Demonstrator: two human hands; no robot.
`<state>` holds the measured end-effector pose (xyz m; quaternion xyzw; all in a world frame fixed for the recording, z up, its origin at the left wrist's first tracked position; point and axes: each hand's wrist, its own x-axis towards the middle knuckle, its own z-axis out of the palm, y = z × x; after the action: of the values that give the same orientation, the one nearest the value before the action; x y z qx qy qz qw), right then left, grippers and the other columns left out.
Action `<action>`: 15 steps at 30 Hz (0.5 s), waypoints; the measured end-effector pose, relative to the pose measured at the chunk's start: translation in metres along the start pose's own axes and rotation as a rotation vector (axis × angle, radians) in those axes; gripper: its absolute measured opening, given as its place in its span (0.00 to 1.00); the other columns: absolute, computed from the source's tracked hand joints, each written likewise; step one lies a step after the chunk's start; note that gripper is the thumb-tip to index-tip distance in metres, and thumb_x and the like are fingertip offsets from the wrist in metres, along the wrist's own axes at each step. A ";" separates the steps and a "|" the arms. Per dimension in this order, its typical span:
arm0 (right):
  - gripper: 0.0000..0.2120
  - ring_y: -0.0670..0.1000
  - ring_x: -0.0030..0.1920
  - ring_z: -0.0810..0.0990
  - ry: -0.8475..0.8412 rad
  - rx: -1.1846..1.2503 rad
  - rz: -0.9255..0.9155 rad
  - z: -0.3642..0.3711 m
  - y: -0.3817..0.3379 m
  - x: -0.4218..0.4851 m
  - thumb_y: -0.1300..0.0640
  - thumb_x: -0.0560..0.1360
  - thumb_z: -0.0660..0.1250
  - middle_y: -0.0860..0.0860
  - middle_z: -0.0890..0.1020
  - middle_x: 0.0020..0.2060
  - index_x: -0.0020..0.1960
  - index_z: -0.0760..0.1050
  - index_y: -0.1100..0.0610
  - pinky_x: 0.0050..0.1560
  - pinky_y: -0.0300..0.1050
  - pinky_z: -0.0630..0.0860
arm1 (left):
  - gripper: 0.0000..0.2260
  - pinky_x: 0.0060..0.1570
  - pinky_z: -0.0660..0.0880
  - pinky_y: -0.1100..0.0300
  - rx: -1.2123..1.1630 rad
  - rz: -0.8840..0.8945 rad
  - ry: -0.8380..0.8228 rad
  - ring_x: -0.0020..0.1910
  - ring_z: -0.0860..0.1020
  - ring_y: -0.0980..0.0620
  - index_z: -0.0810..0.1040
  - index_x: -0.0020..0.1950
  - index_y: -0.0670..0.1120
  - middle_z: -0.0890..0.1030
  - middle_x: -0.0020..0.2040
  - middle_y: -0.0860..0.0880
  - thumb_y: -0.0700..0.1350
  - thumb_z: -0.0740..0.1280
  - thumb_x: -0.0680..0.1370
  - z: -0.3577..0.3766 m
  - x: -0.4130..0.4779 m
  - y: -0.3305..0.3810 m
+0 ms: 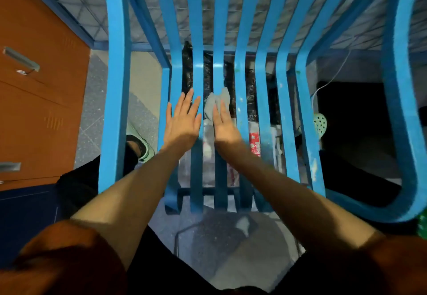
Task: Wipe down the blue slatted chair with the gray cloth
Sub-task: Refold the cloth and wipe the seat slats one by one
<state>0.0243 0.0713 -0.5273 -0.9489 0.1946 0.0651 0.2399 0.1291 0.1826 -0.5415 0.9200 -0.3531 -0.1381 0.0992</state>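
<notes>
So right now you're pressing the gray cloth [211,109] flat under your right hand [225,125] on a middle seat slat of the blue slatted chair [113,86], fingers straight rather than gripping. Your left hand [183,120] is lying spread-fingered on the slats just beside it, holding nothing (bracing, I'm guessing). The slats are running lengthwise straight away from you, so the wipe's probably going along them, with the right hand doing it.

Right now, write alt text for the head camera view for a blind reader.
A person's right hand presses a gray cloth onto the slats of a blue chair; the left hand rests flat beside it, fingers spread. An orange cabinet stands at left.
</notes>
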 end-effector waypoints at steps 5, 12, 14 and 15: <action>0.36 0.68 0.66 0.72 0.012 0.024 -0.043 0.016 -0.008 -0.067 0.76 0.63 0.73 0.70 0.68 0.68 0.69 0.67 0.71 0.54 0.56 0.80 | 0.24 0.76 0.44 0.40 -0.031 -0.006 -0.028 0.79 0.44 0.51 0.54 0.80 0.50 0.47 0.81 0.53 0.52 0.50 0.84 -0.002 -0.031 0.013; 0.38 0.60 0.77 0.38 -0.193 -0.060 0.008 0.020 -0.022 -0.124 0.66 0.79 0.60 0.60 0.36 0.77 0.78 0.36 0.62 0.77 0.59 0.48 | 0.23 0.76 0.44 0.44 -0.114 -0.009 -0.087 0.79 0.46 0.51 0.56 0.79 0.50 0.51 0.80 0.52 0.50 0.52 0.84 -0.011 -0.070 0.028; 0.42 0.58 0.76 0.35 -0.193 -0.031 0.014 0.019 -0.026 -0.143 0.68 0.78 0.61 0.57 0.33 0.76 0.77 0.32 0.60 0.77 0.58 0.46 | 0.23 0.76 0.44 0.44 -0.122 -0.012 -0.096 0.79 0.45 0.50 0.56 0.79 0.50 0.50 0.80 0.52 0.50 0.52 0.84 -0.012 -0.079 0.030; 0.43 0.58 0.76 0.36 -0.164 -0.019 -0.003 0.023 -0.027 -0.151 0.68 0.77 0.61 0.57 0.34 0.76 0.76 0.31 0.59 0.77 0.59 0.47 | 0.23 0.76 0.44 0.44 -0.118 -0.010 -0.102 0.79 0.45 0.50 0.56 0.79 0.50 0.50 0.80 0.52 0.49 0.52 0.84 -0.013 -0.084 0.031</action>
<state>-0.1043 0.1557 -0.5034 -0.9429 0.1725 0.1441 0.2460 0.0544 0.2179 -0.5055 0.9061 -0.3442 -0.2060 0.1345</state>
